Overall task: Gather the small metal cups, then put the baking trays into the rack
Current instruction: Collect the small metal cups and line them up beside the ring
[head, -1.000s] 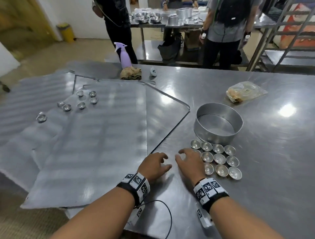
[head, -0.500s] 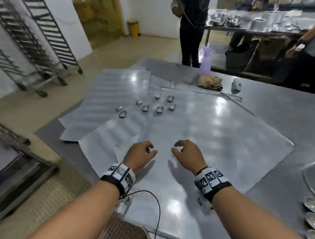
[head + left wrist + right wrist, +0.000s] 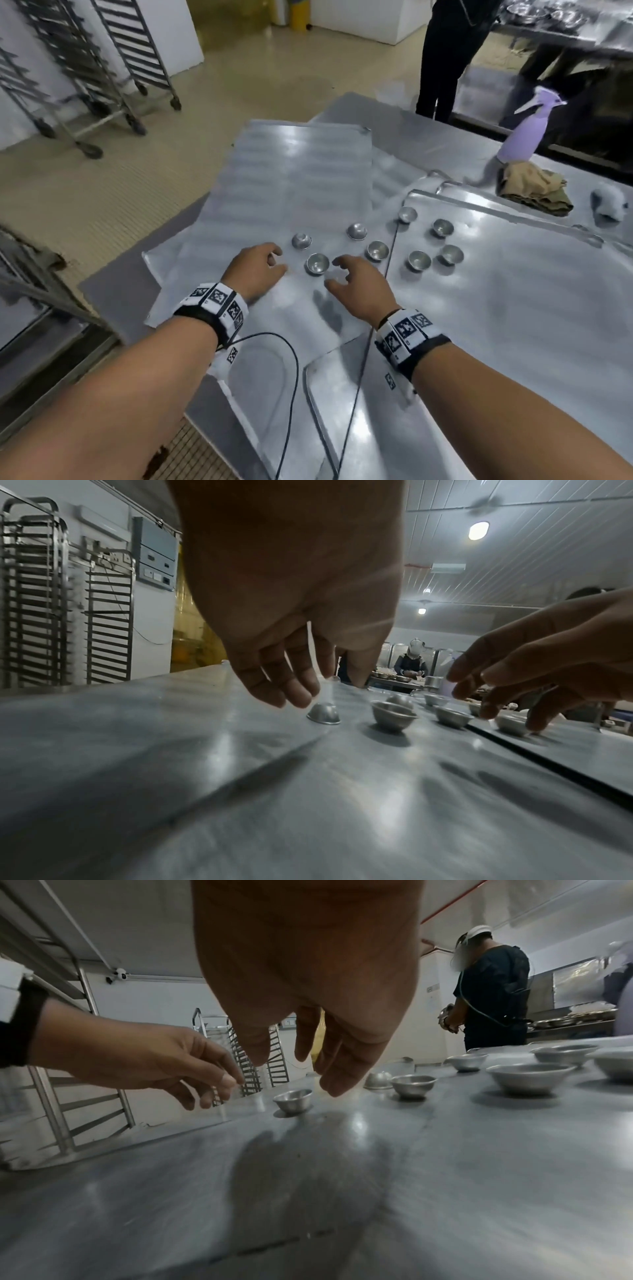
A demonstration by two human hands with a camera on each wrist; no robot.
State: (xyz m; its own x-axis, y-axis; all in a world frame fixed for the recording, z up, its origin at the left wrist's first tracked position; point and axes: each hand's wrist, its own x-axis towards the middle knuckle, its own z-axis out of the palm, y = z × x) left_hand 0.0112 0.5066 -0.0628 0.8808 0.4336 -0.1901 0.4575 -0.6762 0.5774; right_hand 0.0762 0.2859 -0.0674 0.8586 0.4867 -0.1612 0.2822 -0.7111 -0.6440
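A steel table [image 3: 404, 123] is carrying several flat baking trays [image 3: 294, 178] that are lying overlapped, one tray [image 3: 513, 308] sitting on the right with its raised edge showing. On the floor to the left, wheeled racks [image 3: 113, 61] are standing well apart from the table. A person in dark clothes [image 3: 445, 51] is standing at the table's far side. Near the far right corner a purple spray bottle [image 3: 524, 137] is standing just beside a crumpled tan cloth [image 3: 531, 188].

Both hands are hovering palm down over the trays, holding nothing. The left hand [image 3: 255, 270] is hanging with its fingers [image 3: 298, 693] loosely curved and pointing down, the tips just short of an upside-down cup [image 3: 301, 241]. The right hand [image 3: 359, 287] is spreading its fingers [image 3: 335, 1080], relaxed and slightly bent, beside an upright cup [image 3: 318, 263] that is sitting between the two hands, not touched by either.

Seven small metal cups are lying scattered on the trays. A second upside-down one [image 3: 357, 231] is resting farther back, and another upright cup [image 3: 377, 250] is sitting near the right hand's fingertips. The four others [image 3: 419, 260] are standing upright on the right-hand tray and at its edge, close together but apart from one another.
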